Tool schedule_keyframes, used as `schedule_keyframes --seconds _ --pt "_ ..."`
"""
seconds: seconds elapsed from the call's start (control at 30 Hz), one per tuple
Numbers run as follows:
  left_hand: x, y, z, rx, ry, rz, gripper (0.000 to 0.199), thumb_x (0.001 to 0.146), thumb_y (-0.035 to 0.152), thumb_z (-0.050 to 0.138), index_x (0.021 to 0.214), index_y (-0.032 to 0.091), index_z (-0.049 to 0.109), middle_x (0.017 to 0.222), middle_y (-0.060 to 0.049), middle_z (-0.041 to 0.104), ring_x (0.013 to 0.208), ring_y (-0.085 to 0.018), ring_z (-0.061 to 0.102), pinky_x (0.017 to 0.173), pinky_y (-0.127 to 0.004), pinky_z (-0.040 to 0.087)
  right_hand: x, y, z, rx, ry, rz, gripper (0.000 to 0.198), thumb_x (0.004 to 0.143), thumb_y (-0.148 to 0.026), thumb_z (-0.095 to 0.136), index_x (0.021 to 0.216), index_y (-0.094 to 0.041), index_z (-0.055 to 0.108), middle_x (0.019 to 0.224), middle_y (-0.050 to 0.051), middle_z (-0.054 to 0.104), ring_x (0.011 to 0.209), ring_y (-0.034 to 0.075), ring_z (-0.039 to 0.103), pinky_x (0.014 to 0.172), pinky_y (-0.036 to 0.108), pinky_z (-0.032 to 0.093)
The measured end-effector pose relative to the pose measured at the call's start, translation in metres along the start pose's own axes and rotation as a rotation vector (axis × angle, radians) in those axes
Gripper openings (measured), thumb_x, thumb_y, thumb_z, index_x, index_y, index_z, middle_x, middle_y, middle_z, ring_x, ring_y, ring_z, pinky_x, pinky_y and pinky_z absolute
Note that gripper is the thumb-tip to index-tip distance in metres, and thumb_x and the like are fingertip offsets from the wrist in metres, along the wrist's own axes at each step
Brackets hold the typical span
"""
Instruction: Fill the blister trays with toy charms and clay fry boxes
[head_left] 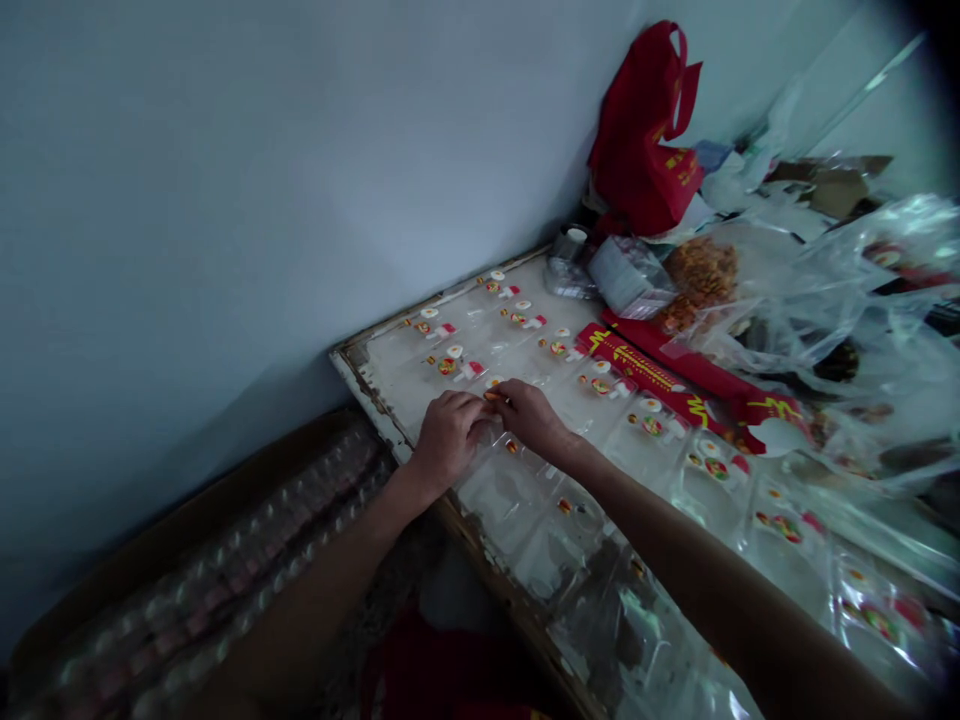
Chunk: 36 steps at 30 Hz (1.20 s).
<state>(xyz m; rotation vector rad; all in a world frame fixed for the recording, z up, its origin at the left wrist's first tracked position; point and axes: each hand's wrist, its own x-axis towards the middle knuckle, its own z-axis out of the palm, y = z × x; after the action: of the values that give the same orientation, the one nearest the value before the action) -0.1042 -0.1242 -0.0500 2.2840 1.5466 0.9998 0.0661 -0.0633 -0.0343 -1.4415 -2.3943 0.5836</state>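
My right hand (529,412) pinches a small orange-brown piece (492,396) between thumb and fingertips. Beside it is my left hand (448,436), its fingers curled together and almost touching the right fingertips; whatever they grip is hidden. Below both hands lies a clear plastic tray (504,492), one of several set in rows on the worn white tabletop (390,390). Many trays hold tiny food-shaped pieces, such as a fried egg (455,352), a round colourful dish (447,367) and a red-and-white piece (471,371). Near my right forearm, some trays show just a small brown-orange piece (565,506).
A red bag (649,130) stands by the wall. Right of the trays are red printed strips (645,370), a white spoon (781,436), a clear box (631,277), a heap of orange pieces (701,280) and plastic bags (795,320). Stacked clear packs (247,560) sit lower left.
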Motion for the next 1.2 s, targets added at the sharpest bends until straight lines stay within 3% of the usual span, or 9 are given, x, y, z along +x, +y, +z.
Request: schedule_keyframes --seconds 0.13,0.27,0.43,0.57,0.7,0.87,1.0,1.2 --pt "0.007 -0.002 0.006 0.031 -0.041 -0.098 0.013 0.091 0.018 0.066 0.101 0.02 0.074 0.102 -0.005 0.076 0.098 -0.025 0.064 0.09 -0.039 0.049 0.003 -0.001 0.003 0.042 0.08 0.021 0.023 0.092 -0.013 0.058 0.106 -0.019 0.075 0.099 0.007 0.076 0.089 0.019 0.067 0.08 0.027 0.045" --pt "0.012 -0.005 0.003 0.114 -0.094 -0.031 0.016 0.094 0.025 0.064 0.102 0.024 0.077 0.101 -0.005 0.076 0.097 -0.026 0.062 0.087 -0.04 0.046 0.004 0.007 -0.005 0.111 0.159 0.023 0.017 0.089 -0.019 0.064 0.097 -0.017 0.079 0.099 0.008 0.073 0.091 0.019 0.064 0.08 0.028 0.046" --pt "0.022 -0.004 0.0 0.269 -0.129 0.105 0.022 0.096 0.033 0.059 0.097 0.023 0.078 0.098 -0.009 0.072 0.103 -0.03 0.059 0.085 -0.043 0.044 -0.027 0.033 -0.032 0.708 -0.02 0.322 0.03 0.08 -0.035 0.073 0.104 -0.018 0.076 0.063 -0.003 0.063 0.054 0.012 0.053 0.052 0.024 0.04" --pt "0.034 -0.005 0.009 0.315 -0.206 0.164 0.024 0.098 0.028 0.055 0.092 0.017 0.075 0.096 -0.012 0.072 0.101 -0.028 0.063 0.092 -0.043 0.044 -0.072 0.041 -0.044 0.939 -0.044 0.455 0.032 0.071 -0.039 0.08 0.092 -0.017 0.07 0.066 -0.001 0.068 0.056 0.012 0.06 0.053 0.022 0.045" --pt "0.049 -0.007 0.016 0.424 -0.284 0.166 0.02 0.097 0.021 0.052 0.094 0.013 0.071 0.096 -0.016 0.072 0.095 -0.031 0.066 0.088 -0.044 0.044 -0.1 0.035 -0.048 0.754 -0.014 0.501 0.018 0.08 -0.034 0.07 0.082 -0.016 0.074 0.066 0.001 0.069 0.055 0.01 0.056 0.049 0.02 0.039" --pt "0.065 -0.012 0.015 0.455 -0.368 0.181 0.01 0.09 0.021 0.061 0.093 0.019 0.07 0.087 -0.011 0.072 0.09 -0.031 0.066 0.084 -0.043 0.043 -0.102 0.023 -0.044 0.61 0.083 0.392 0.022 0.081 -0.025 0.071 0.1 -0.016 0.076 0.068 0.0 0.072 0.06 0.013 0.063 0.057 0.022 0.043" --pt "0.06 -0.01 0.012 0.451 -0.355 0.268 0.016 0.089 0.019 0.059 0.077 0.019 0.07 0.089 -0.012 0.07 0.098 -0.032 0.062 0.087 -0.044 0.042 -0.092 0.014 -0.028 0.293 0.082 0.316 0.01 0.08 -0.015 0.072 0.087 -0.018 0.078 0.077 0.002 0.075 0.069 0.015 0.065 0.065 0.025 0.043" --pt "0.042 -0.004 0.006 0.414 -0.224 0.269 0.024 0.096 0.023 0.049 0.085 0.02 0.069 0.09 -0.011 0.07 0.092 -0.028 0.062 0.088 -0.04 0.044 -0.088 0.007 -0.014 -0.059 0.121 0.192 0.013 0.088 -0.02 0.069 0.098 -0.02 0.078 0.099 0.007 0.074 0.091 0.019 0.066 0.077 0.028 0.045"
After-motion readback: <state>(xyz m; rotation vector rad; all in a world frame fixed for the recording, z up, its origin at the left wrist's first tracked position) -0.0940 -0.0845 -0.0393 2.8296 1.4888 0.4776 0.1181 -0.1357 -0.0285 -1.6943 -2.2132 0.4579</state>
